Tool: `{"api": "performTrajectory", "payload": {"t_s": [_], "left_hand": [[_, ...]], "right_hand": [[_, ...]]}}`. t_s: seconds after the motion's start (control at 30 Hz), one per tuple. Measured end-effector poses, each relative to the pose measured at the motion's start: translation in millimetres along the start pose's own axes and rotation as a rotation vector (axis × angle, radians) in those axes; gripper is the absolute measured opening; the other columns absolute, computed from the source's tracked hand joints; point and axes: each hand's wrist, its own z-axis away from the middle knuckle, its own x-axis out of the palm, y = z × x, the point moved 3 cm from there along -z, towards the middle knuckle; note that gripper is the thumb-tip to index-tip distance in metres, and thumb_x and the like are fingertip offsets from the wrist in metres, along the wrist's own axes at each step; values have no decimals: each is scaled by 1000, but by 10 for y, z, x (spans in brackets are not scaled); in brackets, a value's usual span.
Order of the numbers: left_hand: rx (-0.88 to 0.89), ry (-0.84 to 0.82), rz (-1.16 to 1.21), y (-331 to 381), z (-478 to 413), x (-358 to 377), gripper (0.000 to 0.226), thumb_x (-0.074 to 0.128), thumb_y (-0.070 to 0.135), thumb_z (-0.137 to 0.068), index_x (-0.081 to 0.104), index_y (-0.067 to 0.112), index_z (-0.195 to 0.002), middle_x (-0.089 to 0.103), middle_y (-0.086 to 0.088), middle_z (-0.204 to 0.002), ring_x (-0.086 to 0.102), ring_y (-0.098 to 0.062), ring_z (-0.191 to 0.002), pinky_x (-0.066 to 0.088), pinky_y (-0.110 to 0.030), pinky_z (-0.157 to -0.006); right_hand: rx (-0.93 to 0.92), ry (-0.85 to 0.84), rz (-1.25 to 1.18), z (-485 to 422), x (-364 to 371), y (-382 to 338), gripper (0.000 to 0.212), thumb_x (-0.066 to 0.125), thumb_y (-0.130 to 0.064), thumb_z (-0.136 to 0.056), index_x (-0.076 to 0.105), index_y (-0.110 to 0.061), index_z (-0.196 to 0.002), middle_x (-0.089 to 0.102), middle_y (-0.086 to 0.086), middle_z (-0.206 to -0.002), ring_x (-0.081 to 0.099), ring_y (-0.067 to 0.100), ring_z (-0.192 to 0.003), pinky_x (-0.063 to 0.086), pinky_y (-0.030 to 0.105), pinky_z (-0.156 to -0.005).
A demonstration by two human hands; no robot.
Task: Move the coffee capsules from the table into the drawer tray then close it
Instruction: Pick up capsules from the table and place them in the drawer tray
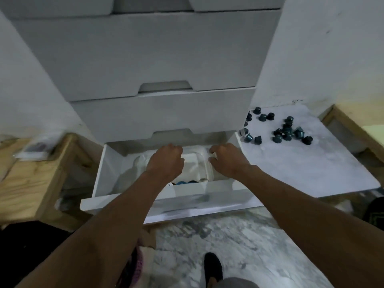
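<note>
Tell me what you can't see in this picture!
Head view:
- Tray: mostly covered by the left hand and right hand.
- Capsules in the tray: only a few tops peek out; the drawer front hides the rest.
- Whether either hand holds anything: the curled fingers face away.
- Table capsules: some are hidden behind the cabinet corner.

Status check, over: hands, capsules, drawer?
Left hand at tray, right hand gripping its rim, drawer open. Capsules mostly on table, few in tray. Nothing blocking.

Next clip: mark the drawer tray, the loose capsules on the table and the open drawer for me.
drawer tray (196,162), head view, on its bare inner wall.
loose capsules (287,132), head view, on a capsule mid-cluster.
open drawer (218,201), head view, on its front panel.
</note>
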Motion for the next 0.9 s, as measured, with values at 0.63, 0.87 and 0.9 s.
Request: {"api": "performTrajectory", "payload": {"t_s": [0.63, 0.87, 0.9], "left_hand": [[537, 246, 9, 1611, 396, -620, 29, 44, 31, -95, 55, 13, -115, 59, -7, -111, 57, -26, -99, 47, -37, -78], [625, 194, -3, 2456, 97, -337, 24, 43, 30, -95, 56, 11, -102, 59, -6, -102, 58, -27, -92, 46, -38, -73], [628, 191, -8, 2600, 32, -288, 25, 43, 30, -95, 56, 11, -104, 59, -6, -103, 58, -27, -94, 46, -37, -72]], "right_hand": [[311, 383, 41, 1567, -899, 715, 39, 52, -29, -95, 54, -11, -129, 56, 11, -130, 53, 30, -117, 46, 39, -94], [417, 390, -5, 1737, -987, 1542, 37, 50, -30, -95, 54, -13, -127, 57, 10, -124, 55, 30, -110, 48, 39, -89], [422, 389, -7, 1729, -999, 1700, 36, 50, -30, -95, 55, -13, -127, 58, 10, -124, 55, 30, -110, 48, 39, -89]]}}
